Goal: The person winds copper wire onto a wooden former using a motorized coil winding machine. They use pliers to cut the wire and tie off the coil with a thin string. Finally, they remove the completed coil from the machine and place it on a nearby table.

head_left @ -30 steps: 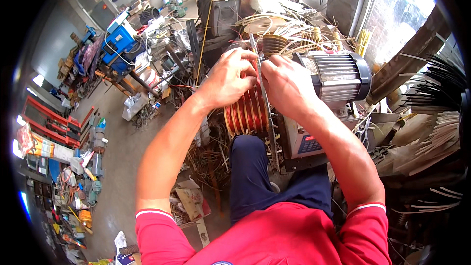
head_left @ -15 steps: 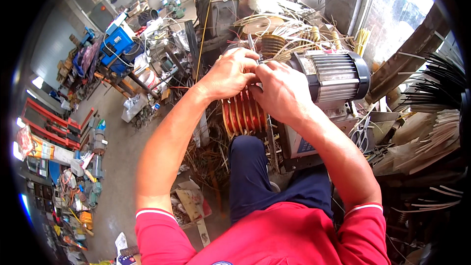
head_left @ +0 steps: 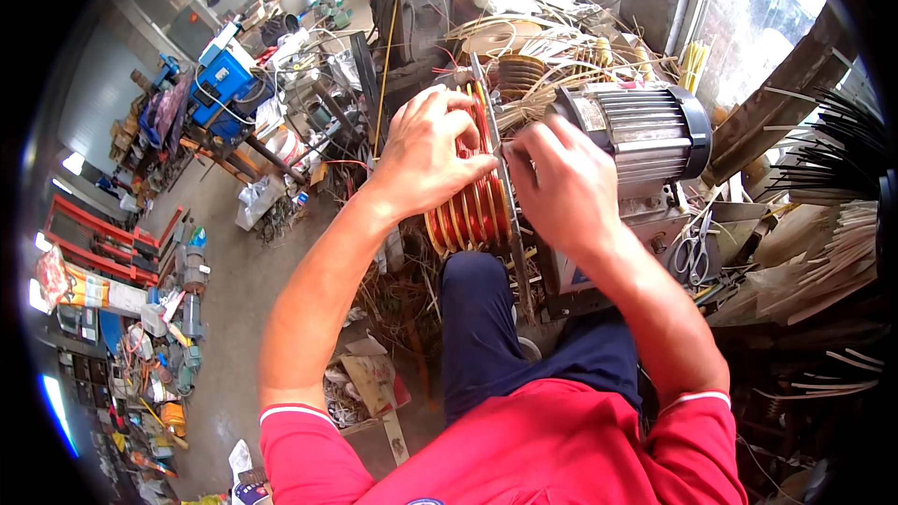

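A blue machine (head_left: pixel 221 86) stands at upper left, a red frame (head_left: pixel 103 215) near the left edge. Scissors (head_left: pixel 699 243) lie right of centre; black rods (head_left: pixel 832 151) jut from the right edge above pale strips (head_left: pixel 828 266). An open carton (head_left: pixel 372 382) sits low, left of centre.

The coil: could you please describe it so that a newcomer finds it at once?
Start from the finned silver motor, right of centre. To its left, partly hidden by the left hand, is the coil. Its red bands between yellowish rims set it apart from the brown ridged piece behind it.
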### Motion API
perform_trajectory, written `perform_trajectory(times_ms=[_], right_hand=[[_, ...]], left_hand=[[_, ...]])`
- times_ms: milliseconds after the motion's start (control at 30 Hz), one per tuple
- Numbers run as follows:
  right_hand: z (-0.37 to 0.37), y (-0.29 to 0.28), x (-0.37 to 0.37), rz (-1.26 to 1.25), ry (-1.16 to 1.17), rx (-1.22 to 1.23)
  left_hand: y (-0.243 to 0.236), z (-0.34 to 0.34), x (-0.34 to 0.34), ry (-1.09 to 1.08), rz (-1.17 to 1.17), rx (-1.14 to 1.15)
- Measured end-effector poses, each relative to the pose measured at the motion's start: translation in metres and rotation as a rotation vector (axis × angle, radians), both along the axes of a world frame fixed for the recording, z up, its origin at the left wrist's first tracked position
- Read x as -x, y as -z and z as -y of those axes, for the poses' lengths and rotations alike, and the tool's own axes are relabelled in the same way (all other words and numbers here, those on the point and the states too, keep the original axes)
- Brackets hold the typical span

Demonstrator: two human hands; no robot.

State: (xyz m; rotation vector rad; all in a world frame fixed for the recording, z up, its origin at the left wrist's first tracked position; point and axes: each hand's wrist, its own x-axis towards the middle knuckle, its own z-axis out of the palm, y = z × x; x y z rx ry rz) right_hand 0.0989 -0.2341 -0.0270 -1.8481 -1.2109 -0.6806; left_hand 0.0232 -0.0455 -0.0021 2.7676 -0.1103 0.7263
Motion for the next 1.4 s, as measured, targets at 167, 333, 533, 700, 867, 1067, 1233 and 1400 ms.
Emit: perform_trajectory(times_ms=[167,333,533,700,867,1067,1233,1400], right_hand=[[0.051,0.043,0.059,-0.612,-0.019,0.142],[0.069,0.058,0.091,-1.386,-0.357,0.047],[0.068,0.009,0.097,-1.372,-0.557,-0.257],[-0.003,-0.061,0.011,-1.008,-0.593,-0.211],[-0.013,-0.046,0.008,-0.599,-0.413,-0.143],[0.063,0.063,0.089,-0.319,-0.239,0.120],[0.066,0.068,0.095,-0.462,-0.382,0.090],[0.112,0.084,0.104,-0.657,-0.365,-0.002]], left_hand=[[-0.003,0.006,-0.011,-0.087,0.066,-0.107],[-0.005,0.006,0.005,-0.151,0.211,0.023],[-0.018,0.014,0.083,-0.234,0.558,0.252],[-0.003,0.019,0.119,-0.233,0.587,0.401],[0.025,0.048,0.133,-0.232,0.512,0.447],[0.077,0.096,0.140,-0.159,0.317,0.465],[0.100,0.135,0.120,-0.146,0.156,1.082],[0.101,0.143,0.126,-0.201,0.015,1.455]])
